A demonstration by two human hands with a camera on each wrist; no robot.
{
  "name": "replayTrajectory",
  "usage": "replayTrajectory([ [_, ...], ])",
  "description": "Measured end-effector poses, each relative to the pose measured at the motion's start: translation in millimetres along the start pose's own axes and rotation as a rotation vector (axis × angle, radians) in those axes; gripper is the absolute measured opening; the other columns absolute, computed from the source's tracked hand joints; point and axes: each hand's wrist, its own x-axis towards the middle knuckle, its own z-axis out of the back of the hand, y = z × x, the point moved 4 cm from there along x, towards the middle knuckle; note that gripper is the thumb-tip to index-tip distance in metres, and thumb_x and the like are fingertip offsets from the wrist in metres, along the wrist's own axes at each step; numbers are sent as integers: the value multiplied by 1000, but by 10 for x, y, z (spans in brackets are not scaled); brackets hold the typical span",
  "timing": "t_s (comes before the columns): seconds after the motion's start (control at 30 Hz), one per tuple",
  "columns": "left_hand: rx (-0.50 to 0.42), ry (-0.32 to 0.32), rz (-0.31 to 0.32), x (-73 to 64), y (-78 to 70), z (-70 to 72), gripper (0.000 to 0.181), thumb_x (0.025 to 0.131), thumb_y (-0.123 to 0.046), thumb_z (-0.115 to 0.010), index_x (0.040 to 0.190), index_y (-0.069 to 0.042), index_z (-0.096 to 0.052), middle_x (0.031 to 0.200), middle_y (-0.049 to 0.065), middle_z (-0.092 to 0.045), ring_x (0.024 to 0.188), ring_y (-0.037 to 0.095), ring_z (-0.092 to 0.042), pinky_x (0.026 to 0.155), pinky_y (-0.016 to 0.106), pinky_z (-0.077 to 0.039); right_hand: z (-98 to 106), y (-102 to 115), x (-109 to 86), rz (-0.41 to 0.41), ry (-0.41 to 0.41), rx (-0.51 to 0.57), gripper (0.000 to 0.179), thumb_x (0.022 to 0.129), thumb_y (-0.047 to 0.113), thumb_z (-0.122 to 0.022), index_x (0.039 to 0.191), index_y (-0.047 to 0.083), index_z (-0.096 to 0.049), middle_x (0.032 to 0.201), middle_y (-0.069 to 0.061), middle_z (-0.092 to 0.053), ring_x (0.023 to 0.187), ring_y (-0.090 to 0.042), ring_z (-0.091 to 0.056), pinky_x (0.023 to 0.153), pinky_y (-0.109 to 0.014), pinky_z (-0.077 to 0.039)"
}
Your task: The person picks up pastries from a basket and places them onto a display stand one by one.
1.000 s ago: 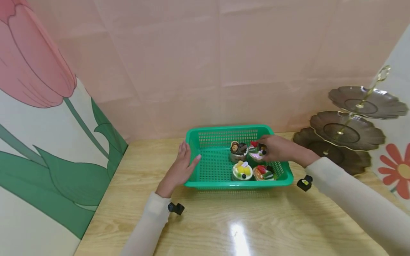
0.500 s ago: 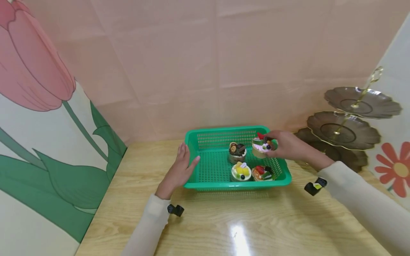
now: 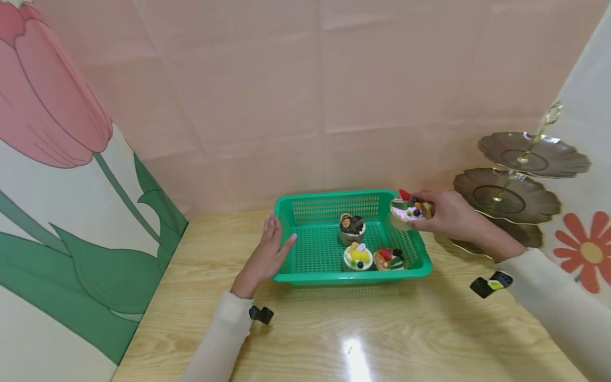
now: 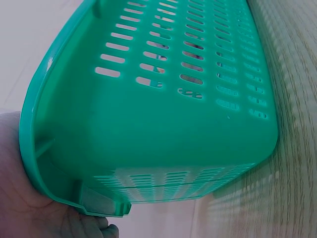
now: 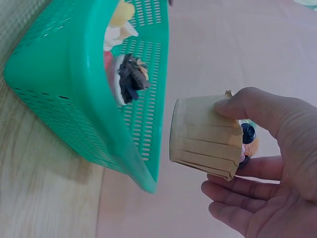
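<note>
Between its thumb and fingers my right hand (image 3: 451, 215) pinches a cupcake (image 3: 408, 212) topped with fruit and cream, held above the right end of the green basket (image 3: 353, 280). In the right wrist view its pale paper cup (image 5: 205, 136) shows side-on, clear of the basket rim. My left hand (image 3: 267, 252) rests with straight fingers on the basket's left rim. Inside the basket stand a chocolate cupcake (image 3: 352, 229), a cupcake with yellow fruit (image 3: 358, 257) and one with red and green fruit (image 3: 389, 259).
A three-tier stand with brown scalloped plates (image 3: 506, 193) and a gold rod is at the right, behind my right hand. The basket sits on a wooden table (image 3: 305, 323) against a pink backdrop (image 3: 248, 106).
My right hand has lifted the fruit-topped cupcake out of the basket and carried it rightward. The left hand has stayed at the rim. The view has shifted slightly.
</note>
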Motion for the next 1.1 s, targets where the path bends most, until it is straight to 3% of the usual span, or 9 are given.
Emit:
replayTrajectory([
  [0.13, -4, -5, -1, -7, -16, 9, 90, 105, -65, -22, 160, 4, 0, 167, 10, 17, 152, 19, 20, 123, 46, -6, 102, -5, -68, -29, -57, -9, 53, 77, 21, -89, 119, -3, -68, 92, -7, -68, 74, -19, -54, 60, -32, -44],
  [0.43, -7, -9, -3, -1, -13, 10, 91, 105, -65, -22, 160, 4, -1, 167, 10, 17, 152, 19, 19, 123, 46, -6, 259, -40, -211, -84, -109, 8, 62, 75, 18, -90, 125, -7, -63, 102, -16, -68, 84, -25, -60, 68, -37, -48],
  [0.67, -19, -6, -6, -16, -16, 12, 90, 106, -64, -24, 160, 4, -1, 167, 11, 16, 152, 21, 18, 123, 47, -6, 418, -109, -287, -196, -118, 37, 67, 76, 19, -89, 128, -11, -59, 112, -27, -65, 98, -39, -64, 78, -46, -48],
  [0.77, -19, -8, -3, -24, -22, 18, 89, 106, -62, -25, 160, 5, -2, 167, 11, 16, 153, 22, 18, 123, 47, -6, 516, -151, -314, -238, -119, 66, 68, 77, 17, -89, 129, -13, -57, 115, -31, -64, 99, -41, -63, 76, -31, -49],
  [0.87, -21, -4, 2, -32, -32, 26, 88, 106, -62, -25, 160, 4, -1, 167, 11, 16, 153, 22, 18, 123, 47, -6, 616, -192, -341, -259, -118, 95, 67, 78, 16, -88, 129, -12, -56, 114, -30, -65, 96, -37, -63, 67, -12, -41],
  [1.1, -28, 0, 4, -36, -53, 42, 89, 106, -64, -24, 160, 2, 1, 167, 10, 17, 152, 21, 19, 123, 47, -5, 817, -254, -415, -299, -121, 109, 71, 80, 20, -88, 133, -11, -53, 124, -34, -60, 107, -48, -61, 69, -3, -32],
])
